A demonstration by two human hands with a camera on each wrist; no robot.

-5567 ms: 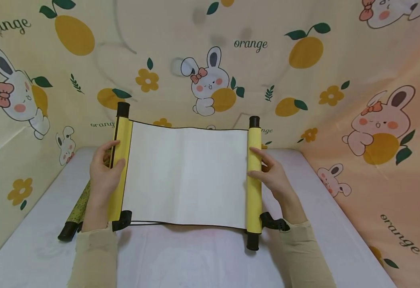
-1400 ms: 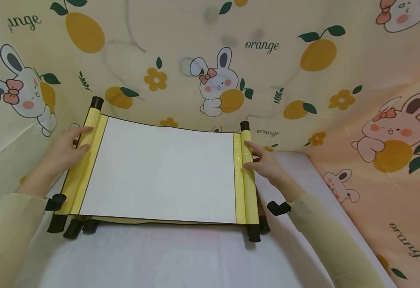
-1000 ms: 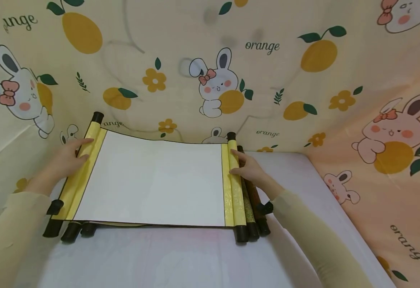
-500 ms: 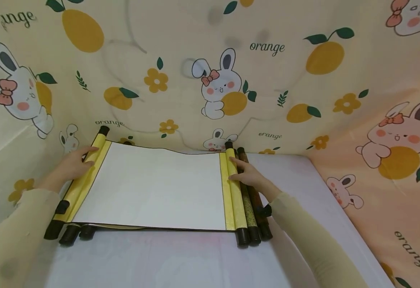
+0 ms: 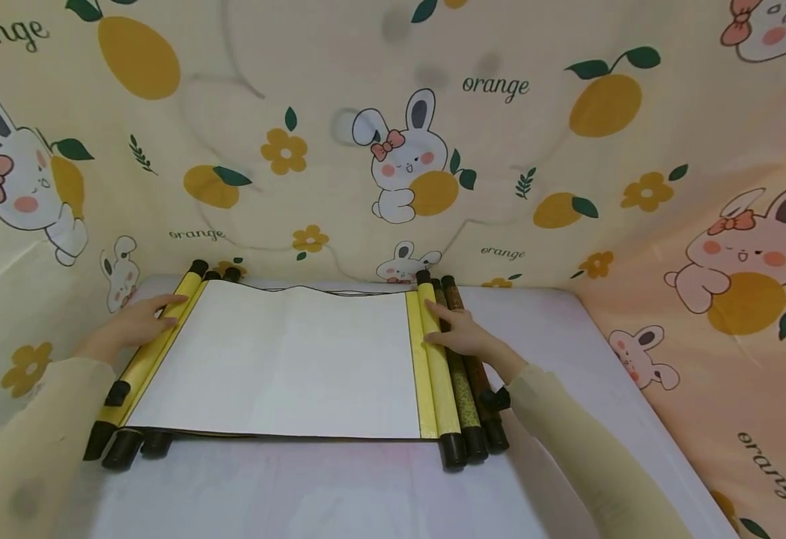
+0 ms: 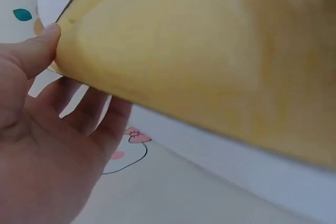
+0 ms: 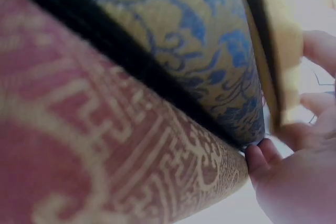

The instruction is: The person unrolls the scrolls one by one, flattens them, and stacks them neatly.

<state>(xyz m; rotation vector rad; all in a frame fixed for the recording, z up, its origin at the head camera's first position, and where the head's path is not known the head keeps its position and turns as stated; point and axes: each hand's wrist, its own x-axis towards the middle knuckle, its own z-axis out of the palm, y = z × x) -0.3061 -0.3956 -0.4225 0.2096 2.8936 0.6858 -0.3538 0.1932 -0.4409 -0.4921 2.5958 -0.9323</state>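
Observation:
A white-paper scroll (image 5: 285, 359) with yellow rollers lies partly unrolled across the table. In the head view my left hand (image 5: 133, 326) grips its left roller, thumb on top. The left wrist view shows that thumb pressed to the yellow surface (image 6: 184, 51), fingers beneath. My right hand (image 5: 463, 332) holds the right yellow roller (image 5: 443, 389). Just right of that roller lie a green-gold patterned roller (image 5: 462, 385) and a brownish-red one (image 5: 480, 382). The right wrist view shows them as blue-on-gold (image 7: 199, 40) and red-gold (image 7: 136, 145), with right fingertips touching near their ends.
Black roller ends (image 5: 123, 449) stick out under the scroll's left side. The white-covered table (image 5: 265, 490) extends in front and to the right. A patterned cloth (image 5: 366, 45) with rabbits and oranges hangs behind and at both sides.
Earlier the scroll was held raised and less unrolled, with a patterned roller at left. Both hands have since spread it wider and lowered it; its right roller moved left, uncovering the patterned rollers.

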